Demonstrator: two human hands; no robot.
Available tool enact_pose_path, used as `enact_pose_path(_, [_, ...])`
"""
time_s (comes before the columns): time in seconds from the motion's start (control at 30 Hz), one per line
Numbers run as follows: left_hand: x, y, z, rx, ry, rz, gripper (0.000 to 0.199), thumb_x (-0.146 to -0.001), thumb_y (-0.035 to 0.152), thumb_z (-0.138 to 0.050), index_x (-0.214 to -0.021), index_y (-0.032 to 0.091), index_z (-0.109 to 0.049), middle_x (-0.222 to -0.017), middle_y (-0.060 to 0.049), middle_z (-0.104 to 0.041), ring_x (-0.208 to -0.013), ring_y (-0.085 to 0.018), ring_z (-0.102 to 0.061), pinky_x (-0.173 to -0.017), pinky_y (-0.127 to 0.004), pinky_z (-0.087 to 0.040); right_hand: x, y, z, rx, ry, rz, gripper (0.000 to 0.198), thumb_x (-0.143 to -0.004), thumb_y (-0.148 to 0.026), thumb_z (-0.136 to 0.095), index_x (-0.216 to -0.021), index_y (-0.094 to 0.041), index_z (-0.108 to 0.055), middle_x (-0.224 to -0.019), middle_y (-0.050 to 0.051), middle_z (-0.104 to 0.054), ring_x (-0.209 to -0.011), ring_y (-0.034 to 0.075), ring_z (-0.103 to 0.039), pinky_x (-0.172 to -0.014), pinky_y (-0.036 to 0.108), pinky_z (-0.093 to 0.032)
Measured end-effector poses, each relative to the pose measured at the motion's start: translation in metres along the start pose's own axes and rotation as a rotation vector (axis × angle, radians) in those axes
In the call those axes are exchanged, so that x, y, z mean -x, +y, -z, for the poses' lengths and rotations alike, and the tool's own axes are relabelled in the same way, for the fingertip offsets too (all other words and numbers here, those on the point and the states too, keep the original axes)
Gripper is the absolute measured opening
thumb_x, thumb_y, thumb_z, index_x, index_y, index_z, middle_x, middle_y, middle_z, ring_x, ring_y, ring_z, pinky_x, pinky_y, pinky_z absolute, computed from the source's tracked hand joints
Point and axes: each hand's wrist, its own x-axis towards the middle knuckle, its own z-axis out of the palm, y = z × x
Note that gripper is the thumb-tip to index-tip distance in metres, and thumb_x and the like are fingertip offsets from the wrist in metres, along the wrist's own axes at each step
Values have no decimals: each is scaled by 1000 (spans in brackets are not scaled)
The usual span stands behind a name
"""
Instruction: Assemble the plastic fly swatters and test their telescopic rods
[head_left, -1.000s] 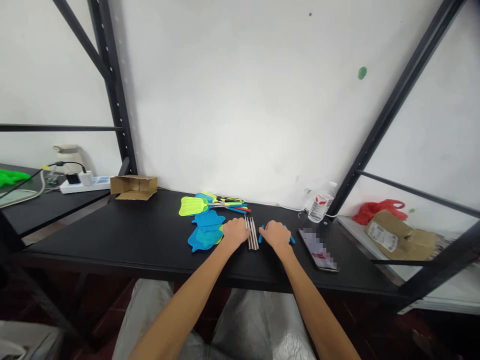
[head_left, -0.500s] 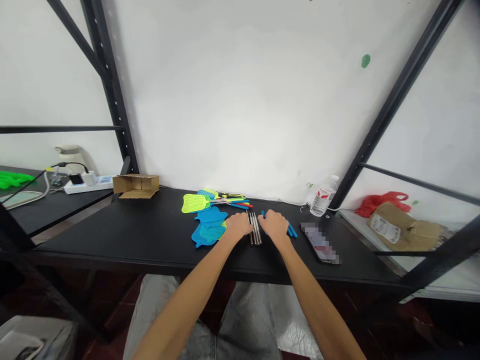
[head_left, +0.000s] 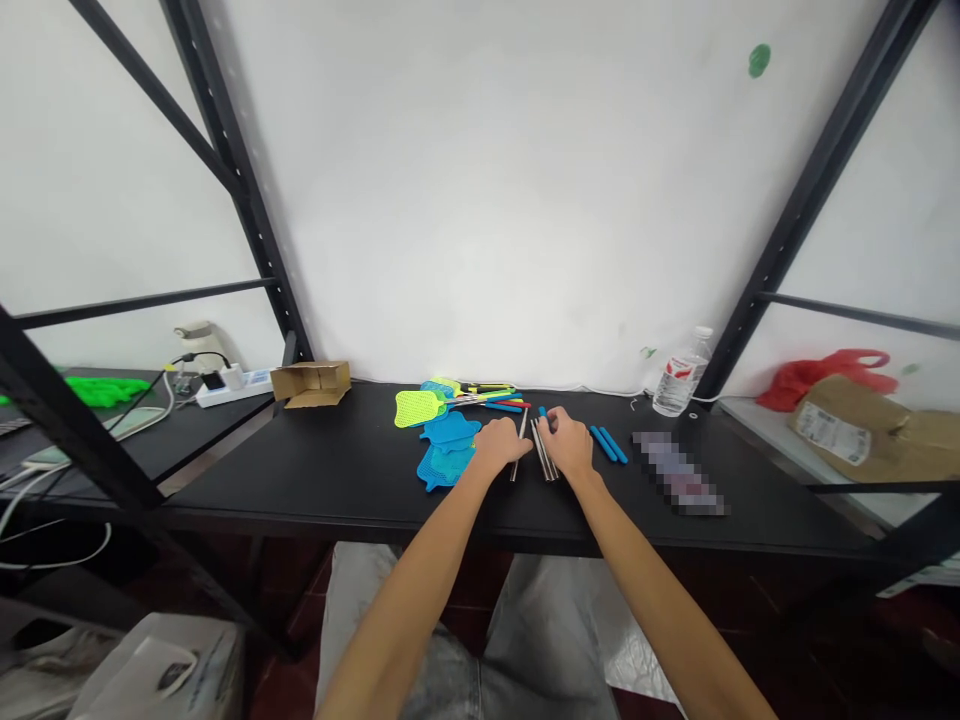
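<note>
My left hand (head_left: 501, 447) is closed, its thumb against a thin metal rod (head_left: 523, 427) that lies apart from the others. Several more metal rods (head_left: 549, 463) are bunched on the black table (head_left: 360, 470), just left of my right hand (head_left: 570, 441). That hand has its fingers curled downward, and the end of a blue tube-shaped handle (head_left: 543, 411) pokes out past its fingertips. Two more blue handles (head_left: 609, 444) lie to its right. Left of my left hand are blue fly swatter heads (head_left: 450, 462), and behind them a yellow-green fly swatter (head_left: 418, 406).
An open cardboard box (head_left: 313, 384) stands at the back left. On the right are a phone-like, pixelated object (head_left: 679, 474) and a plastic bottle (head_left: 682, 372). Black shelf posts (head_left: 259, 235) frame both sides. A power strip (head_left: 244, 388) lies on the left-hand table.
The view has swung left, so things appear farther right. One rod, at my left hand, has moved leftward from the bunch. My right hand has come closer to the remaining rods.
</note>
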Motion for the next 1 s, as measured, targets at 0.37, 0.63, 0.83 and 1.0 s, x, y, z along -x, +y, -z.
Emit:
enact_pose_path(0.37, [12,-39,-14,780,210,-213,20,-82,36,-53,-72,19,-57,-54,1,-61,-41,-9,-48,-47,-22,-37,5,-7,2,-28,-28,111,33,-95,-35,-49,-124,-27,-63,-90,2,-74,-90,20,-68,-73,26,-41])
enact_pose_path(0.63, [21,-41,5,1050,297,-172,25,-81,43,-55,-89,19,-55,-73,-4,-72,-40,-9,-51,-42,-22,-35,4,-2,1,-112,-11,172,37,-99,-35,-43,-129,-28,-62,-113,3,-73,-104,22,-66,-84,28,-45])
enact_pose_path(0.83, [8,-58,36,1112,392,-236,30,-80,45,-60,-91,17,-59,-82,-7,-73,-44,-8,-53,-42,-21,-35,3,-3,-2,-181,-57,258,35,-100,-38,-43,-123,-27,-65,-114,5,-70,-102,21,-64,-87,28,-44])
enact_pose_path(1.0, [0,-79,30,1210,337,-196,33,-78,46,-64,-93,17,-58,-83,-7,-74,-43,-9,-56,-39,-21,-35,3,-2,-8,-266,-29,373,25,-97,-37,-49,-113,-28,-66,-106,2,-68,-95,19,-64,-78,28,-44])
